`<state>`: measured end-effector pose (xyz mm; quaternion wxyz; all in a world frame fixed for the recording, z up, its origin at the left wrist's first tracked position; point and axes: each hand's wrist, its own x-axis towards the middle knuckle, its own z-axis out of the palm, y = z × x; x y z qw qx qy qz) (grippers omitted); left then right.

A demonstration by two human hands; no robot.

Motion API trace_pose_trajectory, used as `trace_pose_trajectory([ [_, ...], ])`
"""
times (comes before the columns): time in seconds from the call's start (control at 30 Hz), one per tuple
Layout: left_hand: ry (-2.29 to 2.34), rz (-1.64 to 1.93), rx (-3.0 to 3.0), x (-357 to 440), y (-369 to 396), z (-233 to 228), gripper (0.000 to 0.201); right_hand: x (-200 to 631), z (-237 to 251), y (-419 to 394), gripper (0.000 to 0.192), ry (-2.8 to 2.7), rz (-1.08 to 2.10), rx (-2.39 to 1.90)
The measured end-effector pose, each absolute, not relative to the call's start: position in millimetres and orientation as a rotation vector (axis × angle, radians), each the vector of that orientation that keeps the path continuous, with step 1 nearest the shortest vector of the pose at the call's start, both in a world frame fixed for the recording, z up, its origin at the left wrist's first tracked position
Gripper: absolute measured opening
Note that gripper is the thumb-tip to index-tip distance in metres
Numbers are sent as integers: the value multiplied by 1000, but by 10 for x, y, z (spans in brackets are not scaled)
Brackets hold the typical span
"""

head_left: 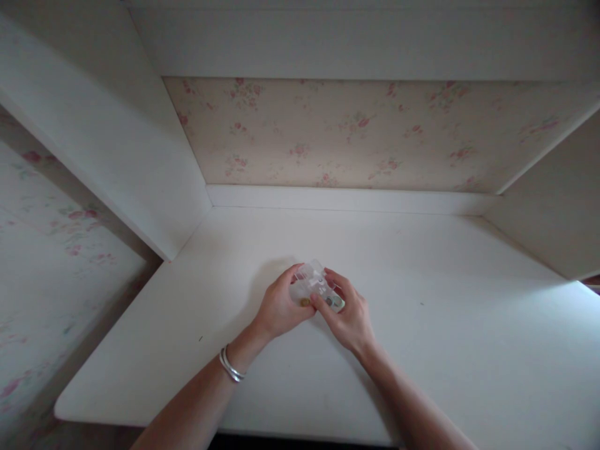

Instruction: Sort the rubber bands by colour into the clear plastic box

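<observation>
Legible text, labels, brands, numbers, signs: none. Clear plastic case (317,289), held between both hands: any marking too small and blurred to read. Wallpaper (356,134): floral print only, no lettering. White tabletop (422,300): unmarked.

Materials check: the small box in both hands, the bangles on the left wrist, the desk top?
Small box: looks like clear, glossy plastic; the fingers and small coloured bits show through it. Bangles: likely metal, silvery, with a thin bright glint. Desk top: white, matt, painted or laminated board; the look leaves it open. Left hand and right hand both grip the box.
</observation>
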<state>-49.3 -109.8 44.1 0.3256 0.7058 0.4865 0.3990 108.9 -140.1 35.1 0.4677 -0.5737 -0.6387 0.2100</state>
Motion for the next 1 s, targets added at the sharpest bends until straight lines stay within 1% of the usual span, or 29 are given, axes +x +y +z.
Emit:
trace_pose_trajectory([
  [0.17,1315,1032,1852,-501,-1099,411,69,1084,337,-1397,39,-1512,567,-1416],
  [0.43,1321,1016,1861,-517,-1102,426,71,1064,307,-1386,31,-1398,700,-1345],
  [0.6,1349,1009,1875,-507,-1106,435,73,1038,307,-1394,32,-1316,778,-1340],
  [0.73,1339,1000,1899,-524,-1101,423,75,1089,322,-1383,28,-1255,829,-1292],
  [0.9,1325,1004,1907,-557,-1086,421,78,1231,367,-1344,29,-1104,800,-1229],
  [1.0,1307,1051,1902,-564,-1056,417,76,1327,410,-1283,30,-910,811,-1177],
])
